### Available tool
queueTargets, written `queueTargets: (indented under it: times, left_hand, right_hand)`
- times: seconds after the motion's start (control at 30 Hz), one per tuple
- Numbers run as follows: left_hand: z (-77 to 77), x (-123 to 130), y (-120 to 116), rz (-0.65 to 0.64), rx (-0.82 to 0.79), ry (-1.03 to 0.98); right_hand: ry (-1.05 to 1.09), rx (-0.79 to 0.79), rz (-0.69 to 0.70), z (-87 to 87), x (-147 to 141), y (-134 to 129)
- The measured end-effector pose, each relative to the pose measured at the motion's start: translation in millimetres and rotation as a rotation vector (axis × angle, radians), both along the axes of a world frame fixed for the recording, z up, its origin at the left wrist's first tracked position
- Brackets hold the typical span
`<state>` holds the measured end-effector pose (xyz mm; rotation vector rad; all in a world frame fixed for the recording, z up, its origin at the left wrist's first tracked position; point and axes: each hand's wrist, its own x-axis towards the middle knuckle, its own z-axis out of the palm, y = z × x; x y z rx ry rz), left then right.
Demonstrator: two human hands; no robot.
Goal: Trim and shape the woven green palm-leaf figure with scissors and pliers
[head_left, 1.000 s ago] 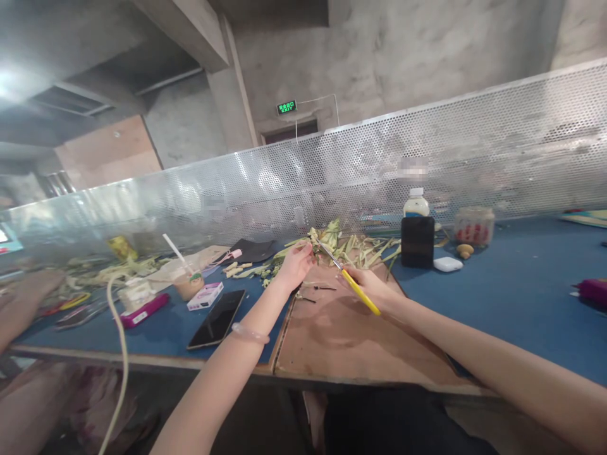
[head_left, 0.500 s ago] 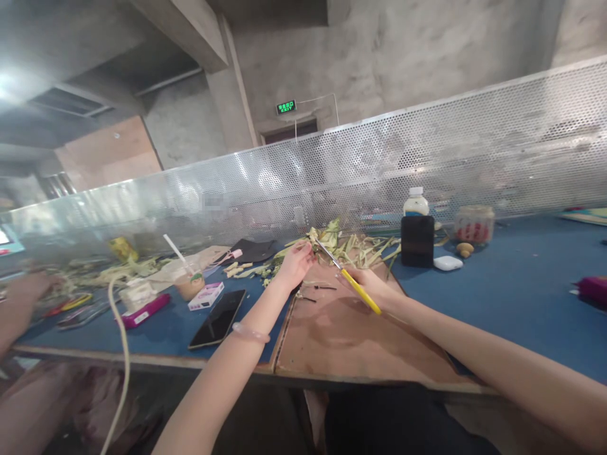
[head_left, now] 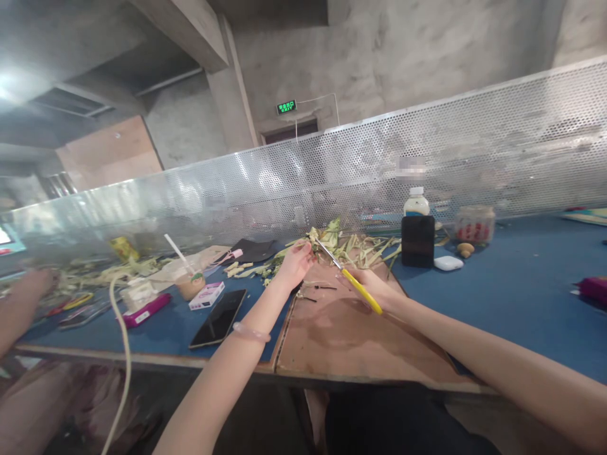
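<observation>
My left hand [head_left: 294, 265] pinches a small green-yellow plant piece [head_left: 313, 236] at the far edge of a brown board [head_left: 341, 335]. My right hand [head_left: 374, 285] grips yellow-handled scissors [head_left: 353, 281], and their metal blades point up-left and touch the piece beside my left fingers. Behind both hands lies a heap of pale green leaf strips [head_left: 365, 248]. A clear bangle [head_left: 251, 333] rings my left wrist.
On the blue table [head_left: 512, 297] stand a black phone [head_left: 417, 241], a white-capped bottle [head_left: 416, 203], a jar [head_left: 474, 224] and a white earbud case [head_left: 447, 263]. To the left lie a dark phone [head_left: 218, 318], a pink box [head_left: 205, 295], a cup with a straw [head_left: 188, 281]. Another person's hand [head_left: 28, 284] works at far left. Perforated metal screen behind.
My hands and the scissors have barely shifted. The other person's hand at the far left has moved slightly.
</observation>
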<state>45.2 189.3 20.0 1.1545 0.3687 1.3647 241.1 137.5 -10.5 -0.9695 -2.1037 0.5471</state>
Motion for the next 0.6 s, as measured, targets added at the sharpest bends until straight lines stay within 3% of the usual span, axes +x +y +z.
queueTargets:
  times: [0.23, 0.6]
  left_hand:
    - [-0.6, 3.6, -1.3, -0.001, 0.006, 0.027]
    - [-0.7, 3.8, -1.5, 0.030, 0.002, 0.023]
  right_hand:
    - [0.084, -0.248, 0.013, -11.6, 1.7, 8.2]
    - [0.051, -0.051, 0.007, -4.0, 0.0, 4.3]
